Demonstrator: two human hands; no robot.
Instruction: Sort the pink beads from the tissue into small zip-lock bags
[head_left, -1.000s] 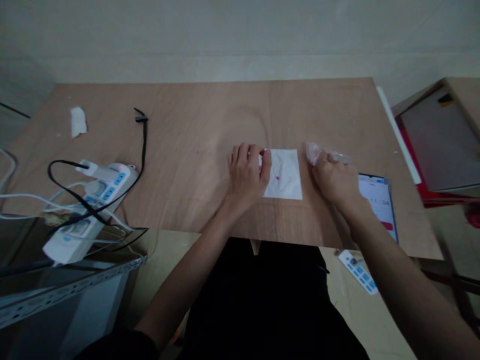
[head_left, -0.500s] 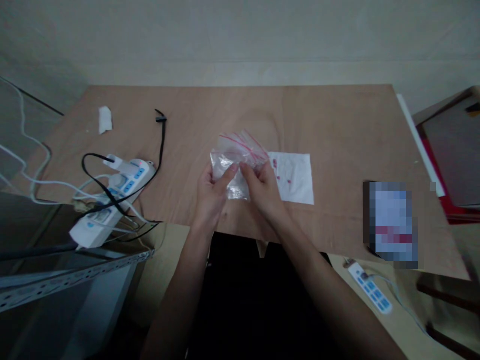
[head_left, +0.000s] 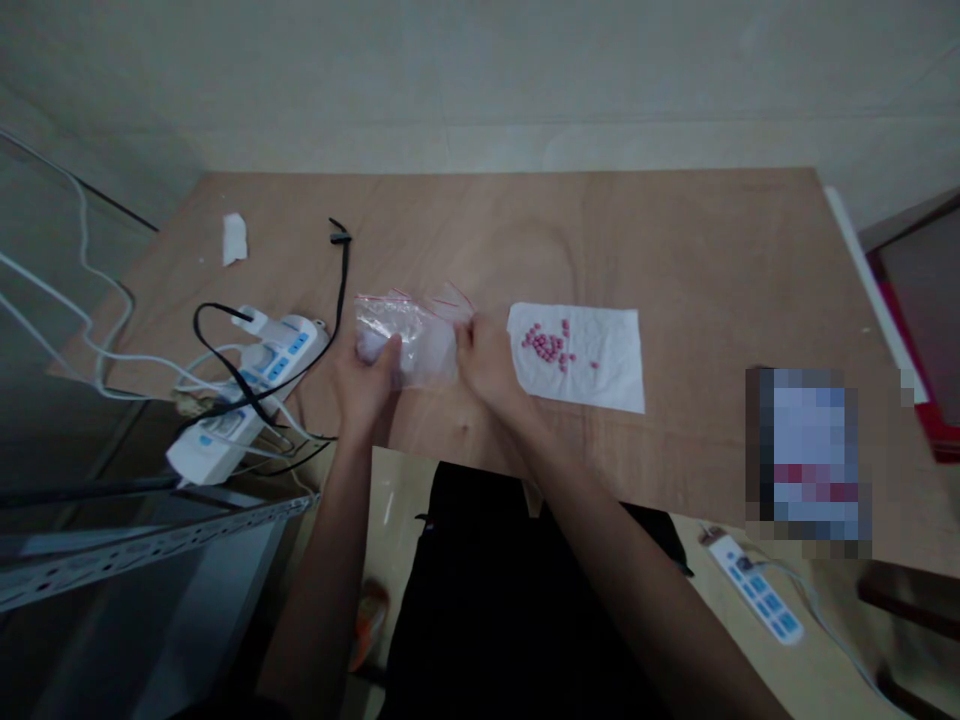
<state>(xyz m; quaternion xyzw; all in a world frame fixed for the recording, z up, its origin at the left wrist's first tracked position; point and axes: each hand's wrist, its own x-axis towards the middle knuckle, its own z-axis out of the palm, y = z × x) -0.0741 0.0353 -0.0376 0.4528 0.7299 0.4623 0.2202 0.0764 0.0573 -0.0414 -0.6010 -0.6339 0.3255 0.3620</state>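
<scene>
Clear zip-lock bags (head_left: pixel 425 352) with red seal lines are stretched between my hands, just above the table. My left hand (head_left: pixel 361 385) grips their left side, thumb on top. At the right side, my right hand (head_left: pixel 491 365) is closed on the plastic, with a red-lined corner sticking up past its fingers. How many bags overlap, I cannot tell. Right of that hand lies a white sheet (head_left: pixel 611 355), like a tissue, flat on the table. Several small pinkish-red round pieces (head_left: pixel 546 346) are gathered on its left half.
On the wooden table (head_left: pixel 697 270), a white power strip (head_left: pixel 214 440) with tangled cables sits at left. A black strap (head_left: pixel 343 290) and a white scrap (head_left: pixel 235 240) lie behind it. A blurred-out object (head_left: pixel 814 450) rests at right. Another power strip (head_left: pixel 757 590) is below the front edge.
Both hands have moved left and farther apart, drawing the bags out sideways. The pinkish-red pieces, mostly covered by my right hand before, now show. The view has shifted slightly.
</scene>
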